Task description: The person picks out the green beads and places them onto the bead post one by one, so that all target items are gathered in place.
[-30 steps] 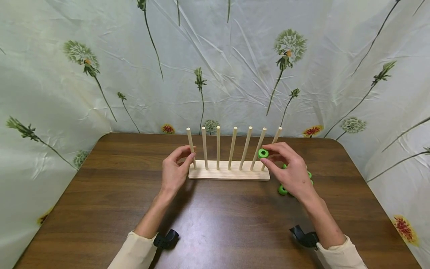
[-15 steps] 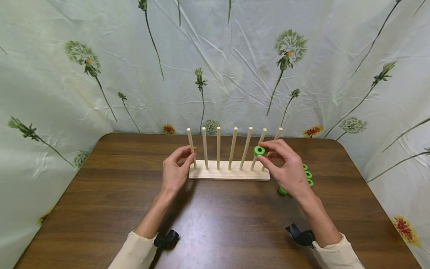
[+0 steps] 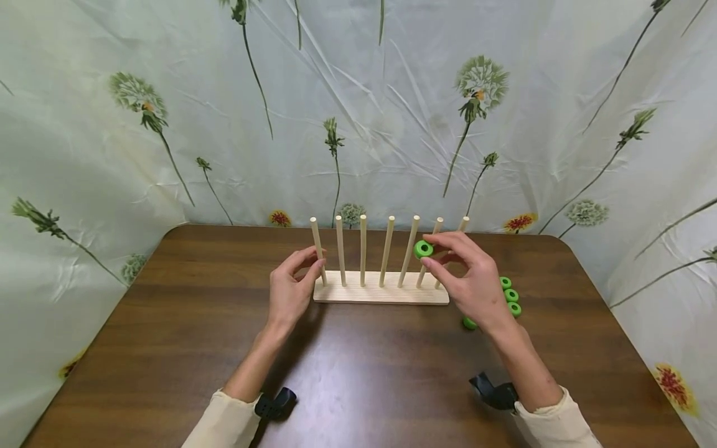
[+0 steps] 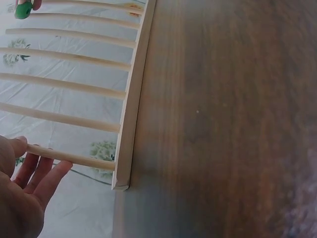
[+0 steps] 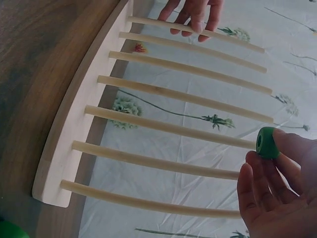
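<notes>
A wooden peg rack (image 3: 381, 296) stands on the table, with several upright pegs in a row on a flat base. My left hand (image 3: 290, 289) grips the leftmost peg (image 3: 316, 235); in the left wrist view, thumb and fingertips lie on either side of it. Between thumb and fingers, my right hand (image 3: 477, 283) pinches a green ring (image 3: 417, 251), held at about mid-peg height in front of the right-hand pegs. The right wrist view shows the ring (image 5: 269, 144) near the tip of one peg, not threaded on it. No rings are on the visible pegs.
More green rings (image 3: 511, 313) lie on the brown wooden table (image 3: 358, 367) to the right of the rack, partly hidden behind the right hand. A floral cloth (image 3: 392, 124) hangs behind the table and along its sides.
My right hand has moved left and slightly up with the green ring, uncovering more of the rings on the table. The left hand keeps its grip on the leftmost peg.
</notes>
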Motion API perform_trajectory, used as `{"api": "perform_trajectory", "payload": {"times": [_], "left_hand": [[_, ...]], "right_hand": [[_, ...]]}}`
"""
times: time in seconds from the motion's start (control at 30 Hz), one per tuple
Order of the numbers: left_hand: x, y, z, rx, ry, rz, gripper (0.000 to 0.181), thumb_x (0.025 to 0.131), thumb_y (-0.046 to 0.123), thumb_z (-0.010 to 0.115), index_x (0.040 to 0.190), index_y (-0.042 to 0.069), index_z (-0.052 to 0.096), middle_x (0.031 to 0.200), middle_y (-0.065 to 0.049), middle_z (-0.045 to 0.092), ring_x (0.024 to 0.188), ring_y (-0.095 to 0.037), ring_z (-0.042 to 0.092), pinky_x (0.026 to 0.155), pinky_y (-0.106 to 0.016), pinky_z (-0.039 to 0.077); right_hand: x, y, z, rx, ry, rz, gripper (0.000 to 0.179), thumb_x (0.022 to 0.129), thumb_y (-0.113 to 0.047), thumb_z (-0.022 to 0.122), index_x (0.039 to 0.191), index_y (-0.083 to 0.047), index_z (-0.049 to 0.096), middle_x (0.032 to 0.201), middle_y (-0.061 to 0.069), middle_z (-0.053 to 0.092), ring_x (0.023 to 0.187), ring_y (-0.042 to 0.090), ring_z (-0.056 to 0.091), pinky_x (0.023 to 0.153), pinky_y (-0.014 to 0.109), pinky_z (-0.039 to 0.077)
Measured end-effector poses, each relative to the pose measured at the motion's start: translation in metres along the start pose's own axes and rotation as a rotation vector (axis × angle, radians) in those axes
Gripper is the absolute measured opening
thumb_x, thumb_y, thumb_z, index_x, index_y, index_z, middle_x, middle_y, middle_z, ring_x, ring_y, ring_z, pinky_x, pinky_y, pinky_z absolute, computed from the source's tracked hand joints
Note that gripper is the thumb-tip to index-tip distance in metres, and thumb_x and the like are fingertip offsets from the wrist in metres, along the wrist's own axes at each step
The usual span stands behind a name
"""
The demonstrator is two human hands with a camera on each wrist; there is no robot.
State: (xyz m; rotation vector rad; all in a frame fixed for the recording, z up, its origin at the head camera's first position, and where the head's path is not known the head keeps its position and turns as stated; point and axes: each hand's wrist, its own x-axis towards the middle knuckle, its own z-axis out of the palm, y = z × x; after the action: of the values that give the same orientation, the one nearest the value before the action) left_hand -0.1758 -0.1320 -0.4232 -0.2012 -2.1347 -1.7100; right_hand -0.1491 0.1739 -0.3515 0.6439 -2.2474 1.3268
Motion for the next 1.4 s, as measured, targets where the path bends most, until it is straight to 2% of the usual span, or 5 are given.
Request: {"api": "perform_trajectory", "payload": {"times": [0.27,0.43,0.77,1.23,1.4], "left_hand": [[0.001,0.001,0.002,-0.019,0.002,0.004,0.022,0.095,0.000,0.074,0.117,0.001,0.077,0.108,-0.021,0.075,0.092,0.002,0.068,0.079,-0.012,0.063],[0.001,0.000,0.002,-0.008,0.006,0.013,0.024,0.094,0.000,0.074,0.117,-0.001,0.076,0.106,-0.020,0.076,0.093,-0.006,0.070,0.077,-0.012,0.063],[0.000,-0.001,0.001,0.010,0.011,0.037,0.021,0.094,0.003,0.075,0.115,0.000,0.078,0.101,-0.019,0.075,0.091,-0.001,0.068,0.076,-0.012,0.063],[0.001,-0.001,0.003,0.026,0.014,0.066,0.020,0.094,0.003,0.076,0.113,0.004,0.079,0.098,-0.017,0.075,0.091,-0.005,0.069,0.076,-0.015,0.064],[0.000,-0.002,0.003,0.020,0.027,0.064,0.021,0.093,0.001,0.075,0.114,0.000,0.078,0.098,-0.018,0.074,0.091,-0.009,0.071,0.075,-0.013,0.063]], "right_hand": [[0.007,-0.004,0.005,0.042,0.010,-0.017,0.039,0.088,0.006,0.079,0.125,-0.005,0.073,0.114,0.010,0.072,0.097,0.005,0.067,0.080,0.014,0.058],[0.010,-0.005,0.009,0.080,0.010,-0.022,0.040,0.087,0.008,0.078,0.125,-0.003,0.072,0.115,0.011,0.071,0.097,0.009,0.068,0.080,0.013,0.059],[0.023,-0.010,0.014,0.076,0.012,-0.084,0.039,0.088,0.006,0.078,0.126,-0.003,0.072,0.115,0.011,0.072,0.097,0.005,0.068,0.079,0.013,0.059],[0.032,-0.015,0.021,0.125,0.058,-0.101,0.039,0.089,0.006,0.078,0.126,-0.003,0.072,0.115,0.013,0.071,0.096,0.006,0.071,0.082,0.016,0.062],[0.037,-0.017,0.023,0.128,0.076,-0.086,0.037,0.089,0.002,0.078,0.126,-0.003,0.072,0.116,0.013,0.071,0.094,0.004,0.072,0.080,0.016,0.062]]}}
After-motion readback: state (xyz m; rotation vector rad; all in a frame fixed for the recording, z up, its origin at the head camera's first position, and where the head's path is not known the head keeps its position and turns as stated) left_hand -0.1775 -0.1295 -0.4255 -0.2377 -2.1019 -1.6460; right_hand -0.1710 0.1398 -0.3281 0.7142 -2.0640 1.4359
